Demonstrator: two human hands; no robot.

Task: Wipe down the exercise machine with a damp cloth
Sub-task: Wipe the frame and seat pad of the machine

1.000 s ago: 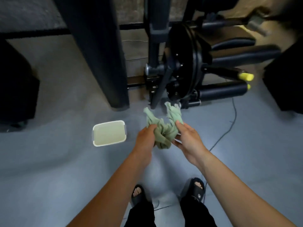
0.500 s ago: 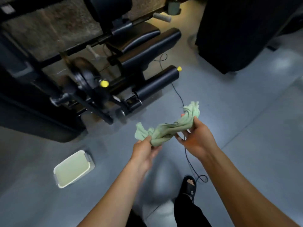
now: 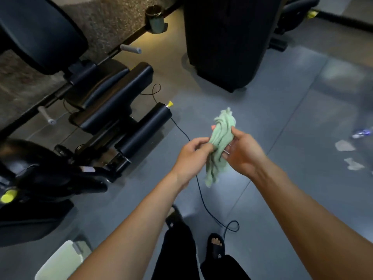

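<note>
A crumpled pale green cloth (image 3: 219, 144) hangs bunched between both hands above the grey floor. My left hand (image 3: 190, 156) pinches its middle from the left. My right hand (image 3: 243, 151) grips it from the right, thumb across the upper part. The black exercise machine (image 3: 113, 110) fills the left side: padded seat, back pad, black foam rollers with yellow end caps, a weight plate at lower left. The cloth is apart from the machine, to its right.
A white tub (image 3: 60, 261) with pale liquid sits on the floor at the bottom left. A thin black cable (image 3: 201, 199) runs from the roller across the floor past my sandalled feet (image 3: 216, 244). A tall black block (image 3: 228, 41) stands behind. Scraps of litter (image 3: 344, 145) lie at right.
The view has swung right and the machine now lies to the left. The cloth has turned from lying crosswise between my hands to hanging upright, with my hands closer together.
</note>
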